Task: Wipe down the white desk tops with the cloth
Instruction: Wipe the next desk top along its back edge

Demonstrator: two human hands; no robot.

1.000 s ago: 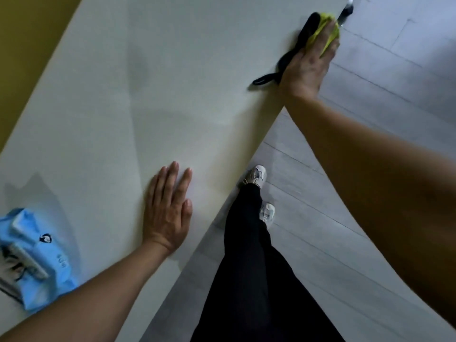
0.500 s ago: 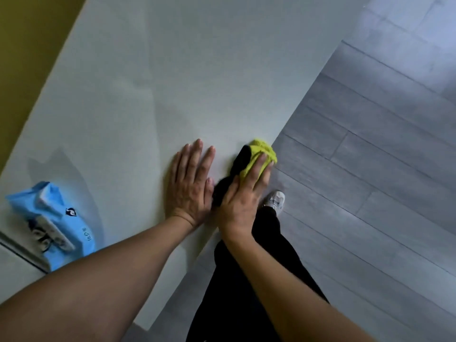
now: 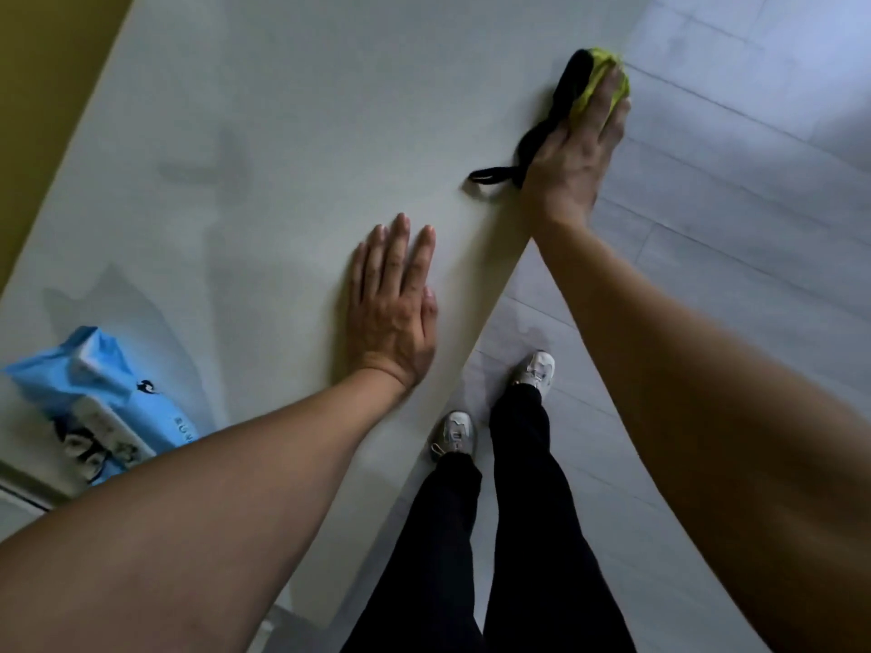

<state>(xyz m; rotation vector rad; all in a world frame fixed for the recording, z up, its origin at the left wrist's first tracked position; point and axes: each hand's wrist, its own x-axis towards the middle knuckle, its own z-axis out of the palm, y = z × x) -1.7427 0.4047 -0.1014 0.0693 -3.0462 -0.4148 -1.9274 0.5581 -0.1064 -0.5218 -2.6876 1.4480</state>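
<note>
The right hand (image 3: 577, 153) presses the cloth (image 3: 572, 94), yellow-green and black, flat against the white desk top (image 3: 292, 134) near its floor-side edge, fingers straight and close together. The left hand (image 3: 393, 308) lies palm-down on the desk, fingers straight, nearly together. A blue wipes pack (image 3: 101, 402) sits at the far left.

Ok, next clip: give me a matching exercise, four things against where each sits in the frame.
Things:
1. cloth
2. left hand
3. wipes pack
4. shoes

Places:
A. flat on the desk, holding nothing
B. on the grey floor
C. under the right hand, at the desk's edge
D. desk's left end

Pairs: 1-C, 2-A, 3-D, 4-B
</note>
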